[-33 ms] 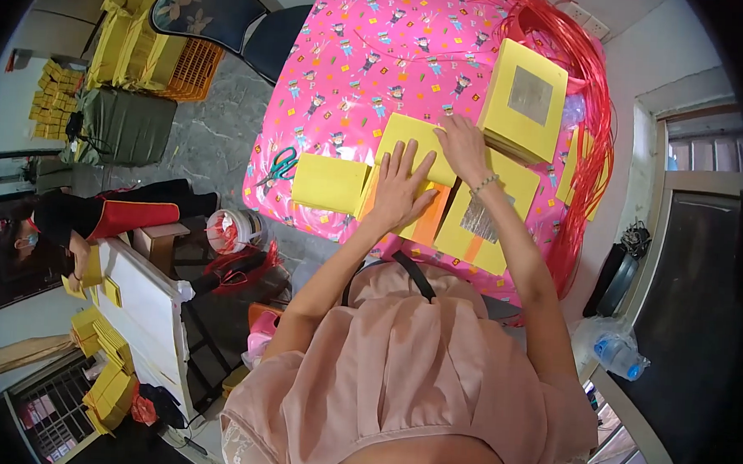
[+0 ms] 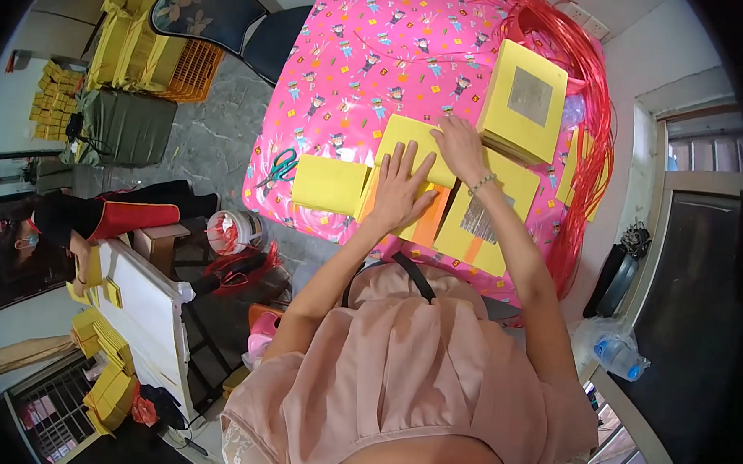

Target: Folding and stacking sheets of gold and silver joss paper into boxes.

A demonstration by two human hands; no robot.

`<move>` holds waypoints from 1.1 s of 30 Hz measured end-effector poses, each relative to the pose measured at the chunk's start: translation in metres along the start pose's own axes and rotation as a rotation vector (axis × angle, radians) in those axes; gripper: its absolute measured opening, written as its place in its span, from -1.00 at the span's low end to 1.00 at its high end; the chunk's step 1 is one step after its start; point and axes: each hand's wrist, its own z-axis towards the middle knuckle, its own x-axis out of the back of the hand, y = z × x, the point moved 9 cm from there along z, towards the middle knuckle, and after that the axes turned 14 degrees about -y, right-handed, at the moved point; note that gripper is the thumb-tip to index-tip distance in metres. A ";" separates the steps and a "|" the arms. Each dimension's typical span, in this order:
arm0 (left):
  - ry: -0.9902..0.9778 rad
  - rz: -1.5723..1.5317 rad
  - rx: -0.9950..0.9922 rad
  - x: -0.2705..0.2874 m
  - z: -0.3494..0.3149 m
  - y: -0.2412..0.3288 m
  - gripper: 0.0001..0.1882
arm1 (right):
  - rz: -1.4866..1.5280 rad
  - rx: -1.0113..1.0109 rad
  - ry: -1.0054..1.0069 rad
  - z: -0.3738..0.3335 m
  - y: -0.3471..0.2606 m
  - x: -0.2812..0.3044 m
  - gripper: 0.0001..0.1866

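My left hand (image 2: 400,190) lies flat with spread fingers on a folded yellow paper (image 2: 400,133) that has orange printed areas along its near part. My right hand (image 2: 461,148) rests on the paper's far right corner, fingers stretched out and loosely apart. Neither hand holds anything. Left of the paper is a small yellow stack (image 2: 330,182). Under my right forearm, partly covered, lies a yellow sheet (image 2: 508,189) with a silver patch and an orange strip. Beyond my right hand stands a thick yellow paper stack (image 2: 496,96) with a silver square on top.
Green-handled scissors (image 2: 283,164) lie at the pink tablecloth's (image 2: 312,78) left side. A red strand bundle (image 2: 589,159) hangs over the right edge. At left, a co-worker in a red apron (image 2: 141,218) handles yellow paper at a white table (image 2: 145,304). A bucket (image 2: 235,231) stands between.
My hands and the paper stay practically where they were. The co-worker's hands and the yellow paper in them have shifted slightly.
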 end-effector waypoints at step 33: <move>-0.069 0.010 0.031 -0.018 0.008 -0.009 -0.25 | 0.146 0.028 -0.026 0.005 -0.005 -0.019 -0.77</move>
